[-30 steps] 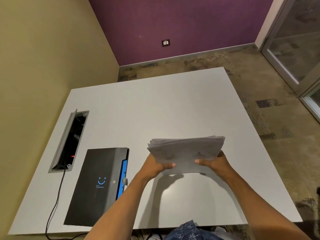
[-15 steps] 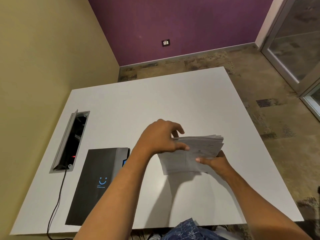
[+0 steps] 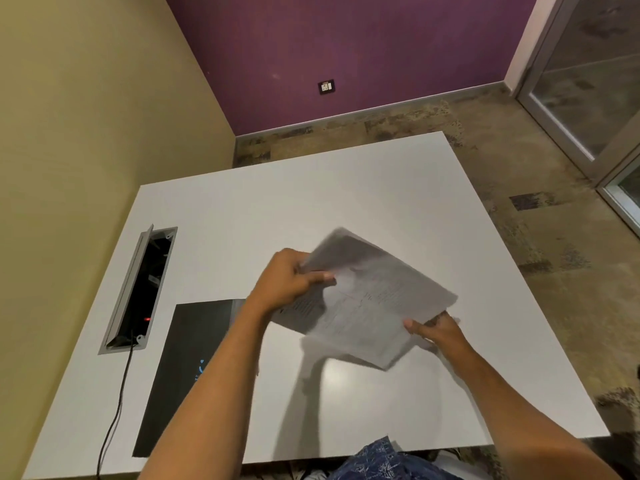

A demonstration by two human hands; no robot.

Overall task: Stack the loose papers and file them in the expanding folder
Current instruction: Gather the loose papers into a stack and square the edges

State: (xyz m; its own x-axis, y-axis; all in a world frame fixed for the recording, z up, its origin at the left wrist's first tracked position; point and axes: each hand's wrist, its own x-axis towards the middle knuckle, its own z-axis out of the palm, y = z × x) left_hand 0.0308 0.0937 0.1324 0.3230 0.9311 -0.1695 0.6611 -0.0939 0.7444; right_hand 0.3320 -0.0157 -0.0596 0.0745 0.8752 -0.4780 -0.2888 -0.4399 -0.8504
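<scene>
Papers (image 3: 367,299) held tilted above the white table (image 3: 346,188), blurred.

Left hand (image 3: 287,282) pinches their far-left corner, right hand (image 3: 436,332) grips the near-right edge. Black expanding folder (image 3: 194,341) lies flat at the left, partly behind the left forearm; bare tabletop stretches beyond and to the right.

One camera only, riding on the person's head and looking forward and steeply down, so no second view is sharing the scene. The white table (image 3: 346,202) is filling the middle of the wide-angle frame, its near edge sitting at the bottom. Both forearms are coming in from the lower edge, close to the lens. Farther off, the purple wall (image 3: 346,46) is closing the top, with a yellow wall (image 3: 86,116) running along the left.
</scene>
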